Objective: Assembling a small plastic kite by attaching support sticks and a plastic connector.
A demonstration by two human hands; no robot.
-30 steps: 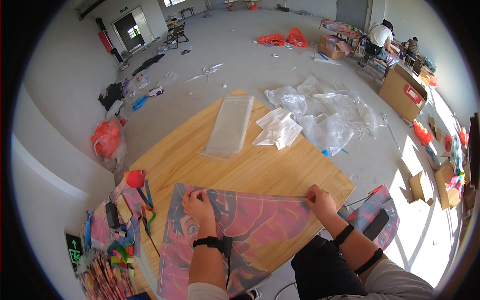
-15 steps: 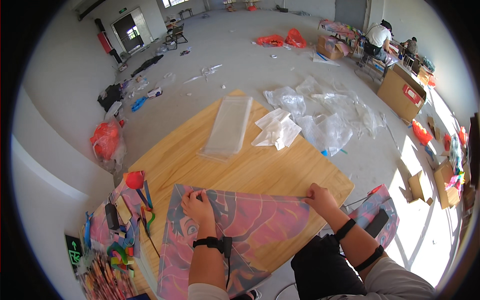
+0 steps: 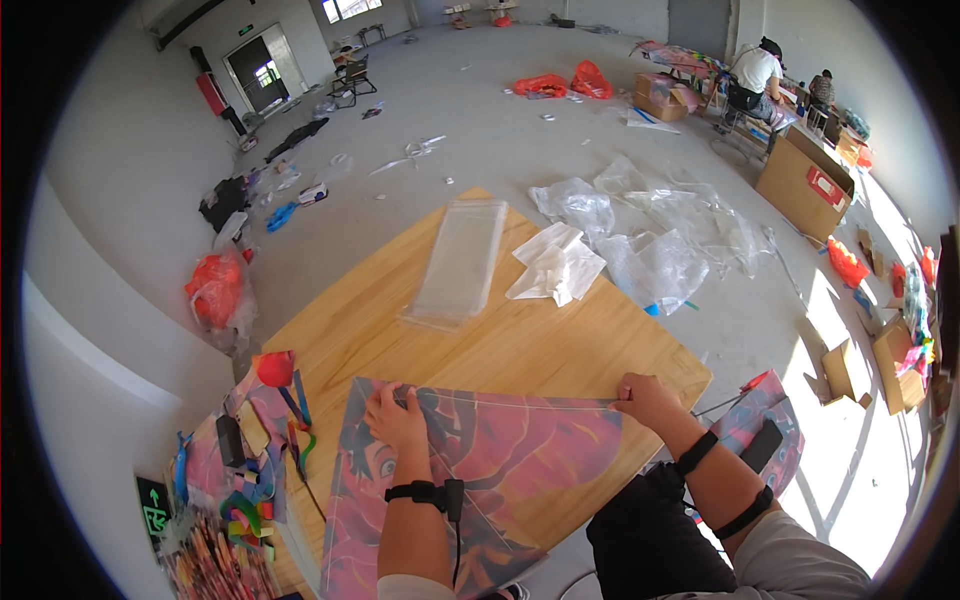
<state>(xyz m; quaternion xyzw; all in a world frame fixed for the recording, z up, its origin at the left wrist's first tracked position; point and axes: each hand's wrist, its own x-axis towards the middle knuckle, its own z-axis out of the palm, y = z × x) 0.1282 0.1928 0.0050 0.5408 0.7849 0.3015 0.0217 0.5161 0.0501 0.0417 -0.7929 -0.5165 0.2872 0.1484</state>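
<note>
Head view: a printed sheet (image 3: pixel 500 440), mostly pink and red with dark patches, lies on the near part of the wooden table (image 3: pixel 370 310), directly in front of the person. Its upper edge runs from beside the left hand to the right.

Left hand (image 3: pixel 397 418): rests on the sheet near its upper left corner, fingers bent, palm down. Whether the fingers grip anything cannot be told. Judged function: a weight, stopping that corner from sliding.

Right hand (image 3: pixel 648 400): thumb and forefinger brought together on the sheet's far right corner, near the table's right edge. With the hands well apart, the upper edge lies nearly straight between them; the wide spacing probably serves to draw it flat and taut.

A flat stack of clear plastic sleeves (image 3: pixel 458 262) and crumpled white paper (image 3: pixel 558 265) sit toward the far corner, apart from the sheet, a placement that seems to leave the near surface free for handling.

At the left, a black block (image 3: pixel 230 440) sits on other printed material, possibly as a weight. The left wrist wears a black strap (image 3: pixel 415 491), presumably fastened snugly so its small attached box stays put.
</note>
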